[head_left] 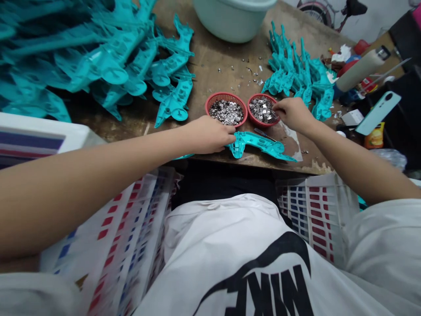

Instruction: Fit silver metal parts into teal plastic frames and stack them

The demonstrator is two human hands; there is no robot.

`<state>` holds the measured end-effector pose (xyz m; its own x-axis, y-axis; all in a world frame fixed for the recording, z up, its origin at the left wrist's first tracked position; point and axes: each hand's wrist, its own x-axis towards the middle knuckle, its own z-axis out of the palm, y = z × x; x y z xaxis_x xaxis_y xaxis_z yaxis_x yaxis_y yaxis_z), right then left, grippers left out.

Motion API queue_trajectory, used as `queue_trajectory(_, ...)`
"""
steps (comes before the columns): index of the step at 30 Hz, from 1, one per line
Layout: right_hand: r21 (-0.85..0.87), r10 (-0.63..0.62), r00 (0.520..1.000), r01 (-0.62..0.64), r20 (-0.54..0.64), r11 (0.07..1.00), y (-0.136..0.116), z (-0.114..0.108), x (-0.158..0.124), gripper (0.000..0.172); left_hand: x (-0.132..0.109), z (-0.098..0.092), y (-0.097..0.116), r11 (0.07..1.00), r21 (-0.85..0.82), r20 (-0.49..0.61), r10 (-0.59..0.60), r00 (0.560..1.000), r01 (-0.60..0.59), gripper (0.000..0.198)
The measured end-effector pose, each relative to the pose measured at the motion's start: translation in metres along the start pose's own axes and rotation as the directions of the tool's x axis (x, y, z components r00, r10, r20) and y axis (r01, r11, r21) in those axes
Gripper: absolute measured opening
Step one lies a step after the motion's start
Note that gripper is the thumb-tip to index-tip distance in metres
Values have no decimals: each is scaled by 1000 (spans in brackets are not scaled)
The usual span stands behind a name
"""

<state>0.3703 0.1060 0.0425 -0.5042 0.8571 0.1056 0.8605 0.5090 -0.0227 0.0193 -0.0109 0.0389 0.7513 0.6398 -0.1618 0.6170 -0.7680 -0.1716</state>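
My left hand (212, 135) is closed on the left end of a teal plastic part (259, 142), which lies along the table's front edge. The fingertips partly hide that end. At the rim of the smaller red basket (252, 115), my right hand (294, 113) has its fingers pinched together; what they hold, if anything, is too small to make out. Small flat metal clips (263, 108) fill that basket. Beside it, a larger red basket (208, 105) contains many small shiny metal pieces (226, 112). A thin tool (265, 134) lies behind the teal part.
Teal parts (108, 66) pile high at left; another group of teal parts (296, 70) stands at right. A pale basin (235, 19) sits at the back. A bottle (362, 68) and a phone (378, 113) are at right. Plastic crates (315, 210) flank my lap.
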Motion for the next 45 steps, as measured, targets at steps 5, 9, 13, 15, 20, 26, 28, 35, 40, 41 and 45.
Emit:
queue_trajectory(5, -42, 31, 999, -29, 42, 999, 6, -5, -6, 48, 2, 3, 2, 1000, -29, -1, -12, 1000, 12, 31)
queue_trajectory(9, -119, 77, 989, -62, 126, 991, 19, -19, -20, 39, 1, 4, 3, 999, -41, -11, -7, 1000, 7, 32)
queue_trajectory(13, -308, 174, 910, -55, 375, 950, 22, -16, -44, 26, -1, 1, -1, 998, -59, 1, -34, 999, 34, 27)
queue_trajectory(15, -351, 217, 850, -41, 480, 935, 17, -7, -56, 24, -1, 1, -4, 997, -67, 2, -39, 999, 39, 25)
queue_trajectory(20, -326, 261, 823, -99, 505, 940, 5, 7, -66, 10, -2, 5, -6, 999, -43, -18, -19, 1000, 18, 25)
queue_trajectory(26, -262, 162, 917, -66, 365, 963, 9, -14, -61, 25, -3, -2, 2, 1000, -4, -76, 26, 997, -27, 25)
queue_trajectory(28, -177, 97, 968, -56, 232, 983, 4, -23, -61, 27, -3, -4, 3, 1000, -1, -64, 12, 998, -12, 25)
queue_trajectory(35, 147, -48, 984, 23, 171, 989, -54, -24, -65, 26, -1, 0, -2, 997, -31, 74, -64, 995, 66, 29)
queue_trajectory(40, 219, -61, 989, 30, 138, 975, -60, -12, -63, 24, 0, 5, -4, 995, -98, 31, -11, 999, 14, 29)
queue_trajectory(41, 226, -73, 987, 40, 141, 973, -59, -11, -63, 24, 0, 5, -3, 995, -102, 28, -4, 1000, 7, 29)
queue_trajectory(45, 243, -177, 970, 134, 166, 961, -56, -9, -65, 25, 0, 6, 3, 997, -74, 36, 10, 999, -7, 36)
